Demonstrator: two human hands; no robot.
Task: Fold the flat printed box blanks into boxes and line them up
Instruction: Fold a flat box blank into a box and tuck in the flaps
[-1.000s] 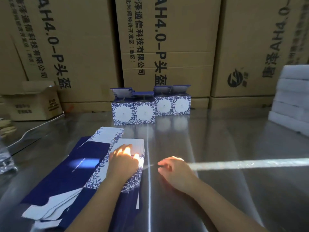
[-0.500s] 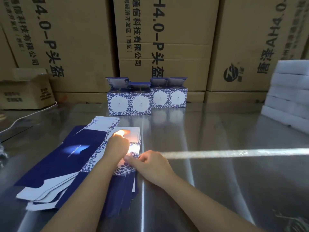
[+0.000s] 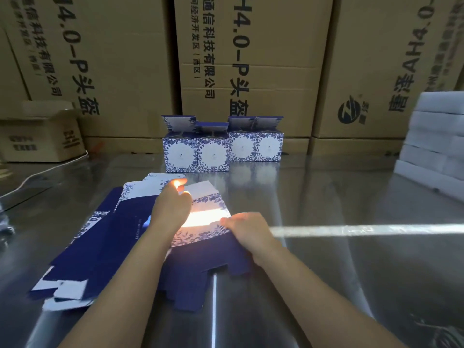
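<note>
A pile of flat blue-and-white printed box blanks (image 3: pixel 105 237) lies on the shiny table at the front left. The top blank (image 3: pixel 208 212) is slid out to the right of the pile, its dark blue flaps pointing toward me. My left hand (image 3: pixel 173 209) holds that blank's far left part, fingers curled at its edge. My right hand (image 3: pixel 248 232) pinches the blank's right edge. Several folded boxes (image 3: pixel 222 149) with open lids stand in a row at the back of the table.
Large brown cartons (image 3: pixel 251 66) form a wall behind the row. A small open carton (image 3: pixel 42 136) sits at the far left. White foam blocks (image 3: pixel 437 144) are stacked at the right. A bright strip of light crosses the table (image 3: pixel 351 259).
My right hand has come left onto the top blank and taken its edge. The blank has shifted right, off the pile, with both hands on it.
</note>
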